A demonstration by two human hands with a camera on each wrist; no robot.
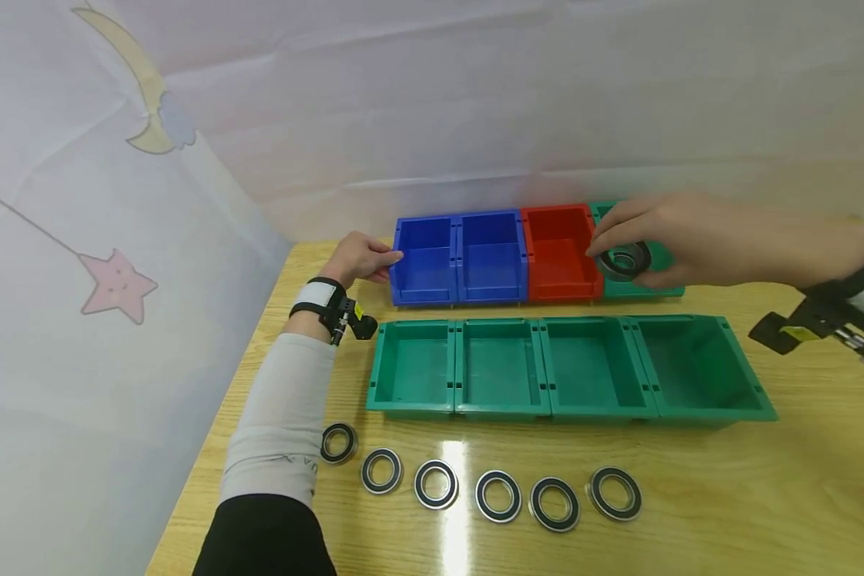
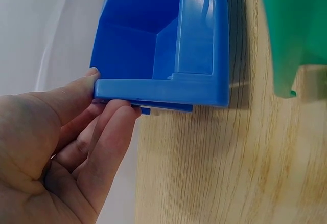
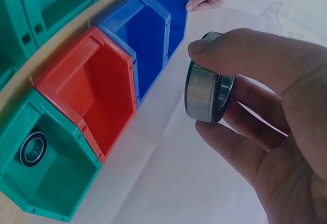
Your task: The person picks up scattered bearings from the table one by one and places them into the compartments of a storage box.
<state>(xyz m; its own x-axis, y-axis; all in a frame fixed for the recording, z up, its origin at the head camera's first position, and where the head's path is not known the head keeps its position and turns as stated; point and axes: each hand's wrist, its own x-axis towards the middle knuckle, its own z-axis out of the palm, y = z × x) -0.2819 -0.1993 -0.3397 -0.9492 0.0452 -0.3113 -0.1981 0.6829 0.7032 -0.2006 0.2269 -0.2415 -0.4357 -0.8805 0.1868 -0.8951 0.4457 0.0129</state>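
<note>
"Where is the held ring [image 3: 200, 96] at this moment?"

"It is in the right hand [image 1: 673, 240]. This grip is clamped on the ring: the thumb is on one side, and the fingertips are on the other. In the head view it appears over the small green box [image 3: 64, 168], which is the right end of the back row."

"Is something inside that box?"

"Yes, one second ring [image 3: 24, 154] lies on its bottom. Beside this box stands the red box [image 1: 558, 264], and after it come the inner blue box [image 1: 490, 264] and the outer blue box [image 1: 423, 272]."

"And what does the left hand [image 1: 362, 258] do?"

"Its grip is also together — it pinches the edge of the outer blue box, with the thumb at the rim and the fingers below."

"What is nearer to the person?"

"The four green boxes [image 1: 583, 368] stand in a front row on the wooden worktop [image 1: 799, 496]. Nearer than these, six loose rings [image 1: 482, 496] lie flat in a curved line, each one apart from its neighbour."
</note>
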